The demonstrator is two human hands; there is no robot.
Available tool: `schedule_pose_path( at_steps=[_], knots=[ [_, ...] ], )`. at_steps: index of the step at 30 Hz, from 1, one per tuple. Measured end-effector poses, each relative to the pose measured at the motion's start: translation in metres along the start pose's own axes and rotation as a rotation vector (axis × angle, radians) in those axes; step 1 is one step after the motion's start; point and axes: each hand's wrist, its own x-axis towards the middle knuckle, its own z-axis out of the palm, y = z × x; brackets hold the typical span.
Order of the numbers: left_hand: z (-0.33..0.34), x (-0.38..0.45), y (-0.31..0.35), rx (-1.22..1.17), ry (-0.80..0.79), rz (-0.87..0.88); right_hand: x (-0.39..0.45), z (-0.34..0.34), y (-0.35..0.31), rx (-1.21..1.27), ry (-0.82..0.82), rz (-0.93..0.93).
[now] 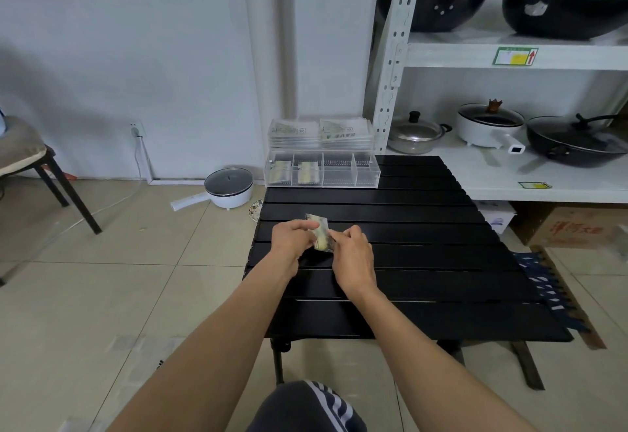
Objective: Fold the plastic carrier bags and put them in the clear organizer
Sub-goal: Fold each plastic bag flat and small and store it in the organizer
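Note:
A small folded plastic bag (321, 231), pale with print, is held over the black slatted table (424, 261) between both hands. My left hand (292, 239) pinches its left side with thumb and fingers. My right hand (351, 254) pinches its right edge. The clear organizer (350, 170) stands at the table's far edge with several compartments. Its two left compartments each hold a folded bag (281, 173); the right ones look empty. A stack of flat unfolded bags (321, 134) lies on top of the organizer.
A white shelf unit (509, 166) with pots and pans stands right of the table. A white electric pot (229, 188) sits on the tiled floor at left. A chair (30, 166) is at far left. A cardboard box (574, 227) sits under the shelf.

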Motion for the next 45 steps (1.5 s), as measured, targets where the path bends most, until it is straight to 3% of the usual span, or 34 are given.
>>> schedule_pose_path(
  at_steps=[12, 17, 22, 29, 38, 45],
  knots=[
    [-0.003, -0.007, 0.017, -0.081, -0.224, 0.089, 0.015, -0.015, -0.009, 0.807, 0.094, 0.247],
    [-0.004, 0.016, 0.038, 0.049, -0.309, 0.170, 0.053, -0.022, -0.012, 0.898, 0.065, 0.138],
    [0.003, 0.044, 0.077, 0.402, -0.338, 0.309, 0.104, -0.034, -0.008, 0.780, 0.018, 0.105],
    [0.037, 0.105, 0.107, 0.666, -0.290, 0.453, 0.181, -0.055, -0.005, 0.703, -0.068, 0.142],
    [0.065, 0.161, 0.101, 0.788, -0.157, 0.553, 0.234, -0.050, 0.000, 0.442, 0.008, 0.130],
    [0.064, 0.180, 0.087, 0.841, -0.125, 0.535, 0.245, -0.035, 0.014, 0.171, -0.133, 0.185]
  ],
)
